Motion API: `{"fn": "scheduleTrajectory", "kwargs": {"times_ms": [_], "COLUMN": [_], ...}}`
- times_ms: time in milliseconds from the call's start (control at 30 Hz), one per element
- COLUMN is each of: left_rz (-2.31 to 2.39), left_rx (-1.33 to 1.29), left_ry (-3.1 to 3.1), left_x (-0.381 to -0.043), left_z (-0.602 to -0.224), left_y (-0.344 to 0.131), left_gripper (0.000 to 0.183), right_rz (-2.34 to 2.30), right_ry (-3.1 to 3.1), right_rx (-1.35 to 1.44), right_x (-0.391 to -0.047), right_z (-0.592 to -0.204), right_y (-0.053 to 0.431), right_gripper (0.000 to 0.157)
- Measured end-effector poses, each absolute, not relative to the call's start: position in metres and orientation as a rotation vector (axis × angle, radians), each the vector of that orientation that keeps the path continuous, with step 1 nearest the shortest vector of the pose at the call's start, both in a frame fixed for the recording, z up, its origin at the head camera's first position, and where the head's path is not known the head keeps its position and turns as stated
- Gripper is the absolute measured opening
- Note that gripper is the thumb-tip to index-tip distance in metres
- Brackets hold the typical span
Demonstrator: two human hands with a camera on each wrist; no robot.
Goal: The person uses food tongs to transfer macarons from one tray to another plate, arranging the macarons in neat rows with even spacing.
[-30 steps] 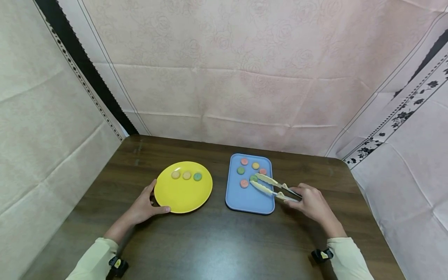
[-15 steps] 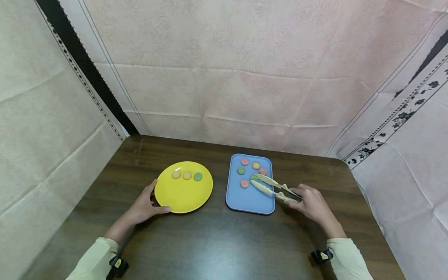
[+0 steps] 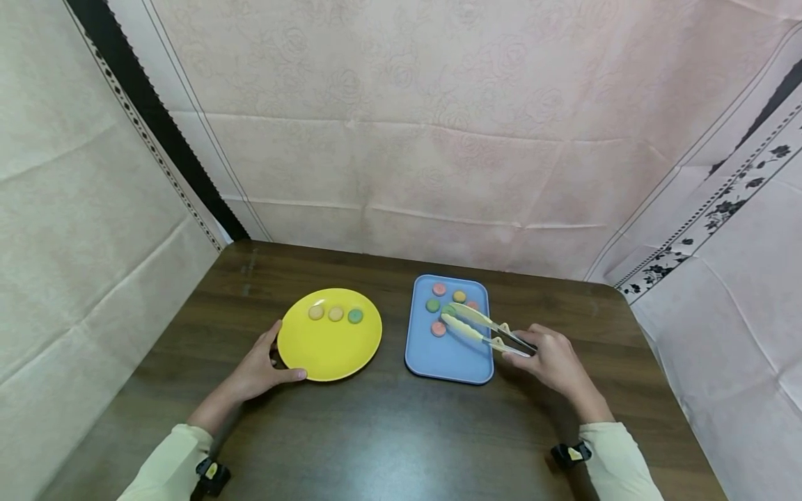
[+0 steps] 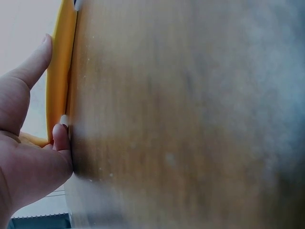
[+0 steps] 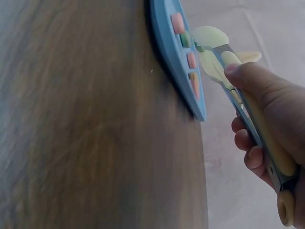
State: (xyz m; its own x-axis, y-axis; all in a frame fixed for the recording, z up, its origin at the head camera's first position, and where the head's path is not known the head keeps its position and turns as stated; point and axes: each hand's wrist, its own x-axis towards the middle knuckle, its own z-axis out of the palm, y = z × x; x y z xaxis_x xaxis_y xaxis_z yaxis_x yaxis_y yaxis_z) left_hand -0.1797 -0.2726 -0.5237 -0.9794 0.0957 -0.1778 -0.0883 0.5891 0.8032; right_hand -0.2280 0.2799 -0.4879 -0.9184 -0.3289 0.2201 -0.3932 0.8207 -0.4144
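Note:
My left hand [image 3: 260, 365] grips the rim of a yellow plate [image 3: 326, 358] at its near left side, thumb on the front edge. On the plate, two pale yellow discs [image 3: 316, 312] and a blue-green disc [image 3: 355, 316] lie in a row. My right hand [image 3: 548, 356] holds a pair of tongs [image 5: 259, 124] with cream tips, reaching over the blue tray [image 3: 447, 365]. A green disc [image 3: 448, 310] sits between the tong tips, partly covered by them. Around it on the tray are pink discs [image 3: 438, 328], another green disc [image 3: 432, 305] and a yellow disc [image 3: 459, 296].
Plate and tray stand side by side on a dark wooden table [image 3: 388, 424], with a gap between them. Pale patterned cloth [image 3: 401, 174] hangs behind the table and on both sides. A wrist camera [image 3: 213, 476] is strapped to each forearm.
The tong tips have closed on the green disc and shifted slightly left and away from me with it. My right hand moved a little left; my left hand and the plate stayed put.

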Motion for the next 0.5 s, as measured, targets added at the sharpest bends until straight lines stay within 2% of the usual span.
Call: {"fn": "scheduleTrajectory", "kwargs": {"times_ms": [500], "left_rz": [1.340], "left_rx": [0.006], "left_ry": [2.619], "left_x": [-0.180], "left_z": [-0.523], "left_y": [-0.272], "left_gripper": [0.131], "right_rz": [0.783], "right_ry": [-2.738], "right_rx": [0.735], "right_x": [-0.242], "right_z": [-0.472], "right_y": [0.228], "right_gripper": [0.048]}}
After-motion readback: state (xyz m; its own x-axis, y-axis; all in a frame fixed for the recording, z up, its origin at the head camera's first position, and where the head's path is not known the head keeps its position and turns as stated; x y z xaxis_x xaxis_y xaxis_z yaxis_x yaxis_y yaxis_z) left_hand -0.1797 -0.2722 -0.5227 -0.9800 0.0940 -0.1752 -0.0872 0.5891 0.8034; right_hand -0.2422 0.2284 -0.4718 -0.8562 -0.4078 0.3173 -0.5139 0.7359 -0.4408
